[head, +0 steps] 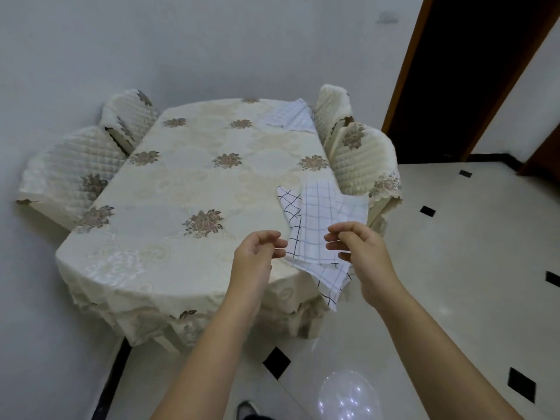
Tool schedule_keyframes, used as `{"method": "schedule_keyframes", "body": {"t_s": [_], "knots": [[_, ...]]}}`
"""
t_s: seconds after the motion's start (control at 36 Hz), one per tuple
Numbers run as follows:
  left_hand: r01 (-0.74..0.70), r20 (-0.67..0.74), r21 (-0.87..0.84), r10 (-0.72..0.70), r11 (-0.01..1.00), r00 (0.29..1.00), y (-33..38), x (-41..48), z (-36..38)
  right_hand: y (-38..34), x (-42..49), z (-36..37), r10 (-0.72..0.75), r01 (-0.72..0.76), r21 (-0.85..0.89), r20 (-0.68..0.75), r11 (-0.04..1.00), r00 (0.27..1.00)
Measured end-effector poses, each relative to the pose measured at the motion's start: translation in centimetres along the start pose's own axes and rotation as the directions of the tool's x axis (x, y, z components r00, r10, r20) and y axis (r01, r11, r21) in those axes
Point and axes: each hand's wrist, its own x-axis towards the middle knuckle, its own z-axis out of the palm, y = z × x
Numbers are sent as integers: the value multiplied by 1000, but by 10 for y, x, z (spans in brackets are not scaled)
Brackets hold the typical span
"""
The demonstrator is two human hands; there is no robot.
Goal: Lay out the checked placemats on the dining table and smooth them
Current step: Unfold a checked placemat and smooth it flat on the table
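You have a single view here, from the camera on your head, so no second view shares any part of the scene. It looks forward and steeply down from standing height at the near right end of the dining table (169, 189). Your left hand (257, 253) and right hand (354, 247) sit just below the middle of the frame, close to the lens, with both forearms running in from the bottom edge. The wide angle bows the table and stretches the tiled floor (454, 268) at right. The far chairs (360, 159) and wall (212, 40) lie farther off.
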Motion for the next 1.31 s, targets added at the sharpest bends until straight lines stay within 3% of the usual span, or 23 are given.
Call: {"method": "schedule_keyframes", "body": {"t_s": [0.22,0.53,0.69,0.89,1.31], "knots": [[61,72,26,-62,998,995,-9,91,-32,2,63,58,70,-67,39,-75,997,995],[204,200,92,-219,975,955,-35,145,-6,27,108,57,190,-181,57,-233,982,954],[250,209,161,-281,955,937,-46,172,15,38,138,55,241,-234,60,-219,970,945],[235,256,355,-336,905,906,-56,205,49,50,173,45,294,-283,85,-188,955,937],[256,184,518,-399,816,898,-84,243,106,74,234,8,398,-392,73,-143,917,906]]}}
